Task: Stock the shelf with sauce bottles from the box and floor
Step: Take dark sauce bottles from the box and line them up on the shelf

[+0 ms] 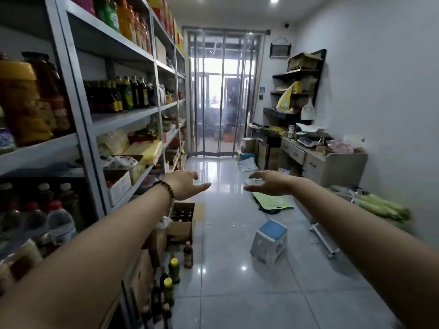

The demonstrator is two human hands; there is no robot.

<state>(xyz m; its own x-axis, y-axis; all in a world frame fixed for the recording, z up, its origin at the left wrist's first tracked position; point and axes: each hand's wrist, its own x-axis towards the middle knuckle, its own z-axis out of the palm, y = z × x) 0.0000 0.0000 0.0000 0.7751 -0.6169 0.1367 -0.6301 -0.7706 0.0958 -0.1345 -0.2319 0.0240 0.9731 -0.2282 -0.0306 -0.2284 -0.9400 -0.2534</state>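
Both my arms reach forward over the aisle. My left hand (186,187), with a bead bracelet at the wrist, is empty with straight fingers. My right hand (266,185) is empty too, palm turned inward. Below the left hand an open cardboard box (181,227) holds several dark sauce bottles. More bottles stand on the floor by the shelf foot: a brown one with a red cap (188,255) and green ones with yellow caps (174,270). The grey metal shelf (123,118) runs along the left, with a row of dark sauce bottles (118,96) on its middle board.
A small blue-topped plastic stool (269,241) stands in the aisle. A green flat bag (273,201) lies on the tiles beyond it. A cluttered desk (320,160) and wall rack line the right side. A strip-curtain door (223,96) closes the far end.
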